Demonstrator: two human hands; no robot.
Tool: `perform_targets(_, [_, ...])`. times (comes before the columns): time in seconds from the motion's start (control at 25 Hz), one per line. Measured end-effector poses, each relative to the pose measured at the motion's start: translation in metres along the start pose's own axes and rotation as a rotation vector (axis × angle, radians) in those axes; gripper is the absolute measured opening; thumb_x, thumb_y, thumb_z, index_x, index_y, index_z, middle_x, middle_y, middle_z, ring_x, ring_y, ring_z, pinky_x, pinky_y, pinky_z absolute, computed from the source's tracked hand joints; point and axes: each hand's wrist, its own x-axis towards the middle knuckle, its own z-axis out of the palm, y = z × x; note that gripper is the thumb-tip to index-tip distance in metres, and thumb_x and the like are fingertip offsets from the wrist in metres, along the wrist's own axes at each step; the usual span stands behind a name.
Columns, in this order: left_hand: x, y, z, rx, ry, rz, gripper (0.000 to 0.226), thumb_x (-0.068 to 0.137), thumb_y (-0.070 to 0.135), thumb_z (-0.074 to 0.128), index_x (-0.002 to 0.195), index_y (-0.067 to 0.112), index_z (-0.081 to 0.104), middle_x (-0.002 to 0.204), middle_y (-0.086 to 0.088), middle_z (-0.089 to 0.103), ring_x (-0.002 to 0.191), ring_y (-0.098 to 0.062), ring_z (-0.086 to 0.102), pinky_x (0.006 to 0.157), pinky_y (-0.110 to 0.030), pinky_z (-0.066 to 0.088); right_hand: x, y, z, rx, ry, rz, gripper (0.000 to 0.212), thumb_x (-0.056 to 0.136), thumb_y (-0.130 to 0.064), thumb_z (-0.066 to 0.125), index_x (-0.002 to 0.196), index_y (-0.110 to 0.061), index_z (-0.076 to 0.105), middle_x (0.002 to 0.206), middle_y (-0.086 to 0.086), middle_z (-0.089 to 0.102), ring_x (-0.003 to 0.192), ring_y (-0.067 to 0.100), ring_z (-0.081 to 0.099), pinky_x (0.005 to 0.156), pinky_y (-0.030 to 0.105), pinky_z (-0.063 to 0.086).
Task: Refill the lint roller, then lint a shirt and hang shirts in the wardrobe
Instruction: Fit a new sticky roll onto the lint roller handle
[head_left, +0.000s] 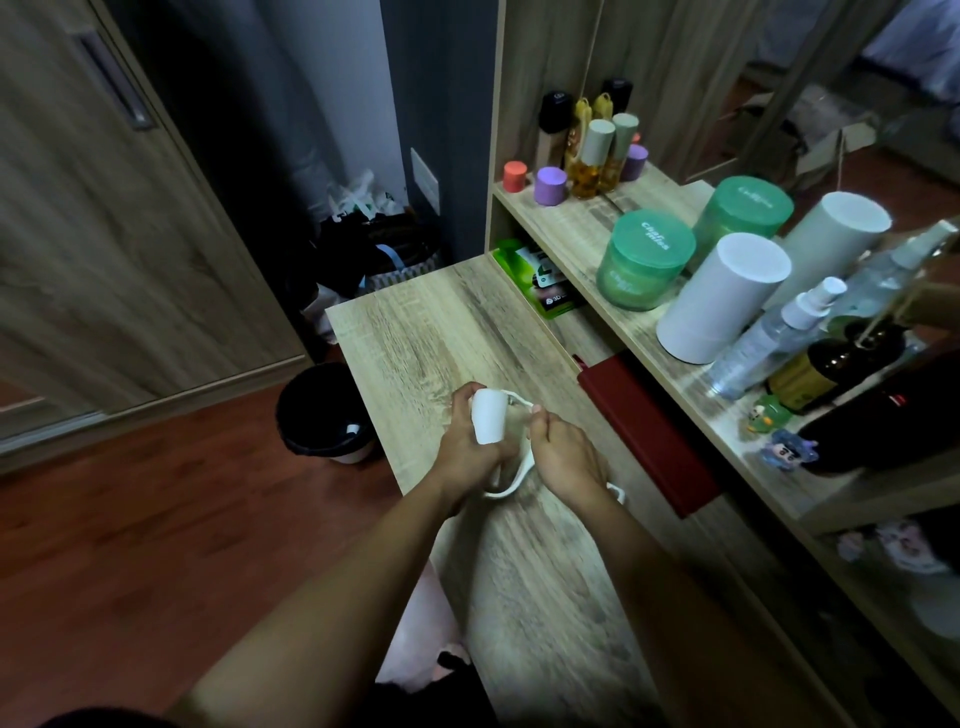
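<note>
Right now the white refill roll (487, 417) sits between the two hands, above the middle of the table (415, 332), about midway between its left edge and the edge that meets the shelf unit. Its long axis runs away from the person, tipped a little upward, with the far end showing as a clean round face. The lint roller frame (511, 480) curves under and beside it (a thin white arm also shows at the roll's far end, reaching toward the right thumb). Whether the roll is already seated on the spindle is hidden by the fingers.

The left hand (467, 447) is wrapped round the roll from the left, fingers curled about its barrel. The right hand (563, 457) is clenched on the frame, thumb pressed on the thin arm, just beside the roll. Both hands are equally near, so I judge that seating the roll depends on lining its axis up with the spindle.

A dark red case (649, 436) lies along the shelf-side edge, and a black bin (324, 415) stands on the floor off the left edge.
</note>
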Motion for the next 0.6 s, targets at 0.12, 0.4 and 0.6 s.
perform_targets(0.12, [0.0,0.0033,-0.0003,0.009,-0.005,0.004,0.069,0.058,0.019,0.068,0.108,0.053,0.035,0.105,-0.009,0.054,0.087,-0.032,0.06,0.069,-0.05,0.055,-0.001,-0.0021,-0.0018,0.0,0.02,0.005,0.053,0.099,-0.039,0.017,0.117,-0.016,0.061,0.116,0.012,0.064,0.107,0.03,0.058,0.082,0.036,0.039])
perform_targets(0.4, [-0.0052,0.006,-0.0036,0.062,-0.002,-0.01,0.065,0.062,0.021,0.068,0.103,0.058,0.033,0.105,-0.007,0.055,0.093,-0.033,0.06,0.075,-0.049,0.055,-0.0017,-0.0032,0.0056,0.004,0.025,0.013,0.054,0.099,-0.039,0.017,0.112,-0.014,0.063,0.111,0.013,0.066,0.102,0.03,0.059,0.077,0.034,0.038])
perform_targets(0.6, [-0.0064,0.0099,-0.0041,0.059,-0.002,0.002,0.065,0.064,0.016,0.066,0.102,0.058,0.033,0.102,-0.003,0.054,0.092,-0.031,0.06,0.073,-0.045,0.055,-0.0018,-0.0031,0.0052,0.004,0.039,0.02,0.055,0.099,-0.04,0.017,0.109,-0.014,0.064,0.108,0.012,0.067,0.098,0.03,0.06,0.073,0.032,0.037])
